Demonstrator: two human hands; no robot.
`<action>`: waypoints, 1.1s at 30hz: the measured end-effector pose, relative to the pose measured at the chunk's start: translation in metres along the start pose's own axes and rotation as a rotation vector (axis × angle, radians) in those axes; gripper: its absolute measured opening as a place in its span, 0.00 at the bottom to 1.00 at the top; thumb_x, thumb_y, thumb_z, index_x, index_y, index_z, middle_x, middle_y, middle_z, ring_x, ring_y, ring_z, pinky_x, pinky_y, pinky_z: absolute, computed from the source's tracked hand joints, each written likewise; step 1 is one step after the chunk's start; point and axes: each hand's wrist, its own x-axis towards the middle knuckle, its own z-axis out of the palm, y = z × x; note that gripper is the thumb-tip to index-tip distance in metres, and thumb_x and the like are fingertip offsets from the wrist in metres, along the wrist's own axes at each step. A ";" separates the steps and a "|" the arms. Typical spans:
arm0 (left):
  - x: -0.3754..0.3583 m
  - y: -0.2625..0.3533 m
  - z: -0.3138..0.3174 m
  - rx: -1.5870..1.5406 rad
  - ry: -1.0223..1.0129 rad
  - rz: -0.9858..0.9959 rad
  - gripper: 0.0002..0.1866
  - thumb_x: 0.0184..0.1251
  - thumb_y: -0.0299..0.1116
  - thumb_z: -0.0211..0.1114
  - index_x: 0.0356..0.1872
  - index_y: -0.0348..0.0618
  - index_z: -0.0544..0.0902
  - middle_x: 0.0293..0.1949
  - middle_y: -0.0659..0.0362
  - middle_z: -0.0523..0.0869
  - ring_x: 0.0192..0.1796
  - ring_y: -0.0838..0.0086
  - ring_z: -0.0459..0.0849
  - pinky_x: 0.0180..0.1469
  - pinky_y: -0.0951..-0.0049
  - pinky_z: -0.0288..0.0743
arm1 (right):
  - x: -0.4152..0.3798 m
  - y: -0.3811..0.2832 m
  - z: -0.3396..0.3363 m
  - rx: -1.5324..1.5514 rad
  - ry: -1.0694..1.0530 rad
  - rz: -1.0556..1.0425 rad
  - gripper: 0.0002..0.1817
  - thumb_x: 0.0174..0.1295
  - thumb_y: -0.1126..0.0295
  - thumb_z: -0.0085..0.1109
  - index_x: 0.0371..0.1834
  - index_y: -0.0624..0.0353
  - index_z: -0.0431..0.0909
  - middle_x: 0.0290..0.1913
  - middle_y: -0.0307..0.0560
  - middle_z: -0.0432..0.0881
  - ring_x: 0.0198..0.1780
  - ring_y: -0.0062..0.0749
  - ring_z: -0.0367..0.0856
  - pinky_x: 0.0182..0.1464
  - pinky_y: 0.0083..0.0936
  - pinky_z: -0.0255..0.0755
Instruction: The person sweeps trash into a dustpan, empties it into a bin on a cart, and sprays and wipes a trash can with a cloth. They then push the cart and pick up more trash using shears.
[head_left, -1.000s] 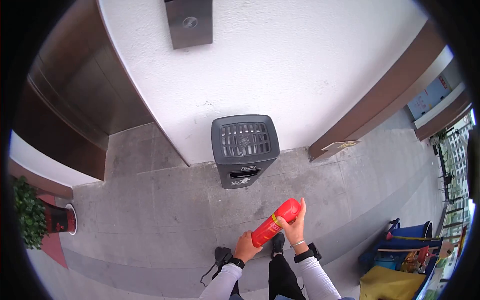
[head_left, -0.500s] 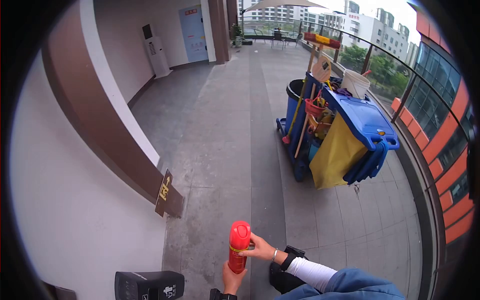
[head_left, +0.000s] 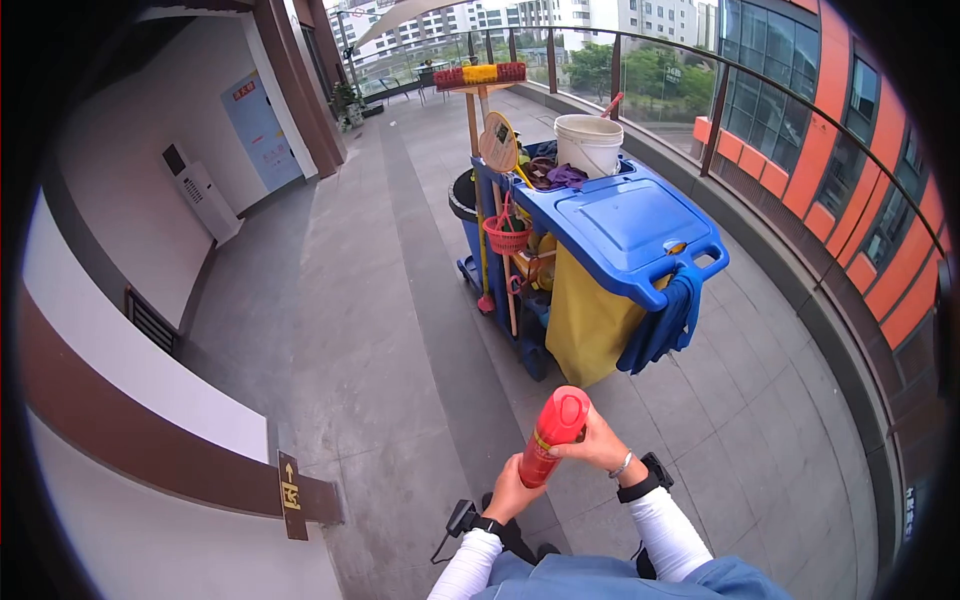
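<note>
While two hands grip one red can (head_left: 551, 436), one cart (head_left: 610, 230) stands near.

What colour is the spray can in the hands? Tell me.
Red, with a yellow band near the cap; the spray can shows clearly in the head view.

View swung further right; cleaning cart (head_left: 590, 250) now ahead, nearer.

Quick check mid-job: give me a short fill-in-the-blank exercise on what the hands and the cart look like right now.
1. Both hands grip a spray can whose colour is ____.
2. The right hand holds the can near its top; the left hand holds its ____ end.
3. The bag hanging on the blue cleaning cart is ____.
4. On the cart's top stands a white ____.

Missing words: red; bottom; yellow; bucket
</note>
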 end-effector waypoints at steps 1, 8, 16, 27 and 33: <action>0.012 -0.003 -0.003 0.002 -0.008 0.005 0.32 0.37 0.31 0.75 0.48 0.39 0.70 0.45 0.50 0.77 0.49 0.58 0.77 0.52 0.65 0.70 | 0.010 0.002 -0.006 -0.064 -0.004 0.012 0.41 0.41 0.67 0.73 0.59 0.58 0.60 0.52 0.43 0.72 0.53 0.29 0.73 0.55 0.29 0.70; 0.123 -0.026 -0.052 -0.032 -0.167 0.051 0.37 0.39 0.31 0.74 0.55 0.39 0.67 0.51 0.49 0.74 0.56 0.58 0.73 0.57 0.65 0.67 | 0.108 0.033 -0.001 -0.158 0.119 0.053 0.37 0.38 0.67 0.73 0.55 0.60 0.67 0.48 0.44 0.76 0.49 0.30 0.77 0.52 0.26 0.70; 0.347 -0.035 -0.161 0.198 -0.035 0.144 0.15 0.53 0.29 0.65 0.43 0.41 0.78 0.33 0.54 0.81 0.37 0.64 0.82 0.42 0.67 0.75 | 0.248 0.003 -0.006 -0.550 0.310 -0.186 0.39 0.35 0.71 0.75 0.54 0.60 0.64 0.50 0.53 0.75 0.51 0.46 0.77 0.53 0.33 0.71; 0.592 0.004 -0.149 0.407 -0.165 0.249 0.26 0.55 0.33 0.64 0.55 0.43 0.66 0.33 0.46 0.82 0.40 0.51 0.80 0.41 0.55 0.72 | 0.345 0.037 -0.041 -0.832 0.266 -0.449 0.37 0.39 0.73 0.72 0.55 0.57 0.62 0.57 0.57 0.69 0.61 0.54 0.68 0.61 0.46 0.63; 0.607 0.034 -0.210 0.743 0.100 0.372 0.16 0.51 0.33 0.66 0.41 0.46 0.72 0.36 0.54 0.80 0.39 0.55 0.80 0.36 0.59 0.74 | 0.395 0.086 -0.067 -0.828 0.229 -0.494 0.36 0.38 0.73 0.71 0.54 0.58 0.64 0.58 0.56 0.69 0.62 0.56 0.66 0.61 0.48 0.62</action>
